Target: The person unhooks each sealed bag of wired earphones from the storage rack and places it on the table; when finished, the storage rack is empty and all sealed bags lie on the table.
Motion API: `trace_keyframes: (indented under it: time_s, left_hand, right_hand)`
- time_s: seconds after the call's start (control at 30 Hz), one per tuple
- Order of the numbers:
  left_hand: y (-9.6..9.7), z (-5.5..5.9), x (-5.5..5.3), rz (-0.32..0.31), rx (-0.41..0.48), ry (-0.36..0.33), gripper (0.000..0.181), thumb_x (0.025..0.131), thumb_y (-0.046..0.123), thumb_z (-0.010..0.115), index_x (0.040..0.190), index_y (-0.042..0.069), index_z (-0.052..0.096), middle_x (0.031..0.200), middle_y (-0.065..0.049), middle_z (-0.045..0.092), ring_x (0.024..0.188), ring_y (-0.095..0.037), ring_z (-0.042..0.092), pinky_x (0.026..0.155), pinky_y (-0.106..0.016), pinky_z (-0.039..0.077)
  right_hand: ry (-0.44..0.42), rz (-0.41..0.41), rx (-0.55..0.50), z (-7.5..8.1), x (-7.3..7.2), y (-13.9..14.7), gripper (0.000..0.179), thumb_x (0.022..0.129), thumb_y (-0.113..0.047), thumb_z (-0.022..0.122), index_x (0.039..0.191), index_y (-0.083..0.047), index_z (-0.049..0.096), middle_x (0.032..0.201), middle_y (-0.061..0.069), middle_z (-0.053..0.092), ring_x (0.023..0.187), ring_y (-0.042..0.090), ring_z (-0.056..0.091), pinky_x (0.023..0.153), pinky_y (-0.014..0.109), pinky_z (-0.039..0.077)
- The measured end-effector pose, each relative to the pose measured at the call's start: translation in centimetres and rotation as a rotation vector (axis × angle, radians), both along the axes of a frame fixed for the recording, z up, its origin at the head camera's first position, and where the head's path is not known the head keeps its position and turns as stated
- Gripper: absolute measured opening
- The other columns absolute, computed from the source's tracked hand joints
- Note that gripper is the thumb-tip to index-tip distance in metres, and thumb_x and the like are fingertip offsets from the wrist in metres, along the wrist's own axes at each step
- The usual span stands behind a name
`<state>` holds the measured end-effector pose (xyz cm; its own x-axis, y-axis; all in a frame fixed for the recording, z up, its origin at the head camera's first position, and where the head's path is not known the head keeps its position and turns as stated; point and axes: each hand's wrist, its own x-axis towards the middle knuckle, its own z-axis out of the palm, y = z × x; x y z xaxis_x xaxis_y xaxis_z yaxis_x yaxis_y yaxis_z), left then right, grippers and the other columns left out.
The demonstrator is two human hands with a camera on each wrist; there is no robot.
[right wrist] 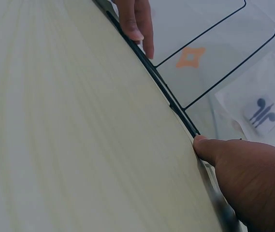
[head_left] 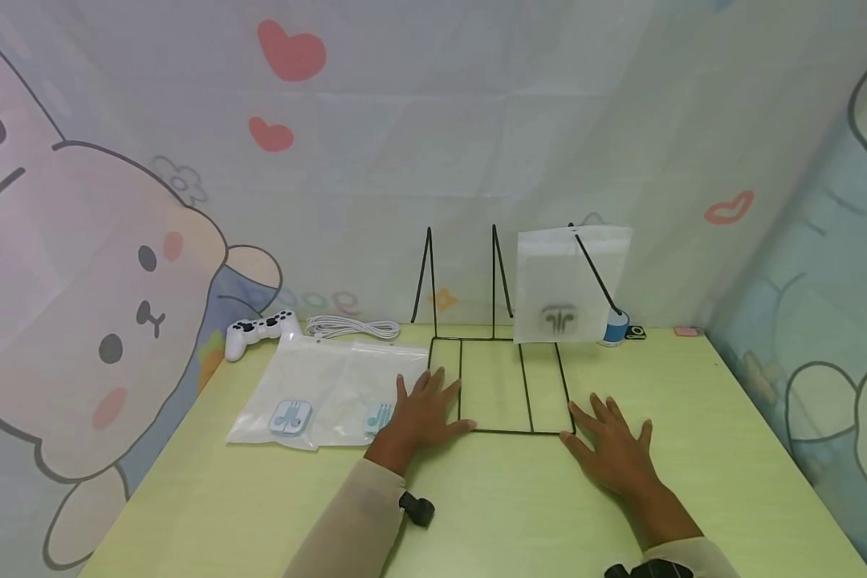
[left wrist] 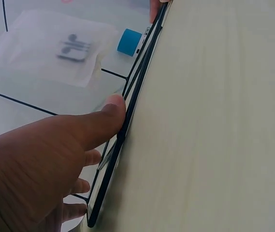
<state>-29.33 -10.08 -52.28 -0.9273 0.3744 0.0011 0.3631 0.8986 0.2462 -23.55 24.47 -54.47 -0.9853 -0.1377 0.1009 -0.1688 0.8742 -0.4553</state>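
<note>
Your left hand [head_left: 425, 411], right hand [head_left: 612, 445]: fingers outspread, touching wire rack [head_left: 527, 393] between, likely steadying it; pouch [head_left: 555, 277] hangs beyond fingertips.

Beige slvs [head_left: 357, 522], blk wrist cams [head_left: 419, 510]

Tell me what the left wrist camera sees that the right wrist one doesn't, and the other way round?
Only the left wrist view shows the small blue cylinder beyond the rack.

Only the right wrist view shows the orange mark on the backdrop.

Both share the black wire rack, the white pouch with its earphone picture, the pale tabletop, and at least part of the person's left grip and right grip.
</note>
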Motion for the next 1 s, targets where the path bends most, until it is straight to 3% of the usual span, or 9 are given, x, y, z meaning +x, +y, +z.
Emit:
trace_keyframes:
  time_s: [0.13,0.27,0.4,0.67,1.0]
  left_hand:
    - [0.2,-0.1,-0.2,-0.021,-0.005,0.008,0.083,0.103,0.069,0.059,0.167,0.017,0.048,0.18,-0.017,0.031,0.168,-0.045,0.027,0.132,-0.077,0.013]
    - [0.6,-0.5,-0.5,-0.045,-0.006,0.004,0.083,0.106,0.067,0.058,0.167,0.012,0.047,0.18,-0.018,0.029,0.169,-0.045,0.023,0.136,-0.063,0.023]
    - [0.9,-0.8,-0.5,-0.054,-0.032,0.005,0.082,0.107,0.065,0.057,0.167,0.01,0.046,0.178,-0.021,0.033,0.167,-0.046,0.029,0.135,-0.054,0.03]
    - [1.1,-0.1,-0.1,-0.053,-0.05,0.005,0.08,0.107,0.062,0.058,0.166,0.009,0.047,0.174,-0.022,0.039,0.164,-0.047,0.033,0.135,-0.055,0.031]
    - [1.5,-0.5,-0.5,-0.039,-0.071,-0.045,0.08,0.11,0.062,0.052,0.171,0.012,0.039,0.18,-0.016,0.031,0.17,-0.042,0.023,0.137,-0.055,0.025]
  right_hand:
    - [0.005,0.0,-0.003,-0.1,-0.1,0.1,0.069,0.11,-0.06,0.056,0.166,-0.021,0.049,0.177,0.027,0.03,0.166,0.057,0.017,0.114,0.096,-0.005]
    - [0.009,0.0,-0.013,-0.3,-0.2,0.2,0.069,0.109,-0.06,0.056,0.166,-0.021,0.05,0.177,0.027,0.03,0.166,0.057,0.017,0.114,0.096,-0.005]
    - [0.0,0.001,-0.012,-0.6,-0.3,0.4,0.071,0.109,-0.062,0.055,0.167,-0.022,0.048,0.178,0.027,0.028,0.166,0.056,0.016,0.114,0.095,-0.006]
    - [0.008,0.009,-0.014,-0.5,-0.4,0.4,0.07,0.109,-0.062,0.054,0.167,-0.021,0.048,0.178,0.027,0.028,0.166,0.057,0.016,0.114,0.096,-0.007]
    - [0.011,0.012,-0.018,-0.5,-0.2,0.3,0.07,0.11,-0.061,0.055,0.166,-0.02,0.049,0.178,0.028,0.029,0.166,0.057,0.017,0.114,0.096,-0.007]
